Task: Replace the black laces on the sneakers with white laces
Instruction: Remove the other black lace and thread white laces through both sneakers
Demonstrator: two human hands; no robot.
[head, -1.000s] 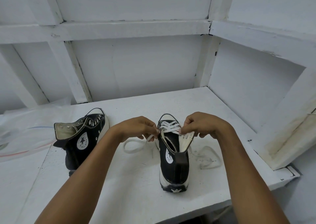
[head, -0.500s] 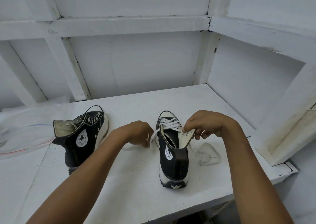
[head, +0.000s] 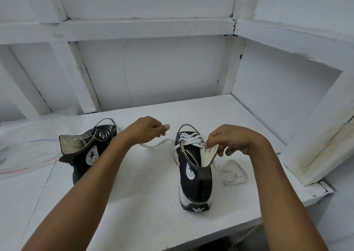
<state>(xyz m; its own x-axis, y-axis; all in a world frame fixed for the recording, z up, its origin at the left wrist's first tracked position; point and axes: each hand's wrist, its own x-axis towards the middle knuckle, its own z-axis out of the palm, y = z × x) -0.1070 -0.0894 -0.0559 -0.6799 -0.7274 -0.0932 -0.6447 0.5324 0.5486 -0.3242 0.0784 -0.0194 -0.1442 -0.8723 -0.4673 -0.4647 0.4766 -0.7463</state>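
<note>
**A:** The sneaker (head: 193,176) you're lacing stands upright on the desk (head: 143,203), heel towards you. The white lace (head: 188,138) is crossed through the lower eyelets only.

**B:** Your right grip (head: 233,139) is closed in a pinch on its eyelet flap (head: 209,152), folding it outward so the upper holes face you. That's a sound place to hold. The canvas looks soft, but the metal rings should give your fingers an edge.

**A:** Your left grip (head: 147,130) is out to the left of the toe, fingers curled, with the lace running slack from the shoe up into it. You seem to have hold of it, though the pinch itself is hidden under the hand.

**B:** That lace looks light and limp, and it sags down to the desk. Take it near the tip, which should be stiff enough to poke through a hole. Held further back, it will likely just buckle.

**A:** The loose end (head: 234,174) lies in loops on the desk, just right of the heel. It could snag or knot if you tug.

**B:** The shoe itself is probably light for its thick sole. One hard pull might tip it, so your hold on the flap matters.

**A:** The second sneaker (head: 90,151) sits well to the left with no lace that I can see. It is beside a clear plastic bag (head: 28,135).
</note>
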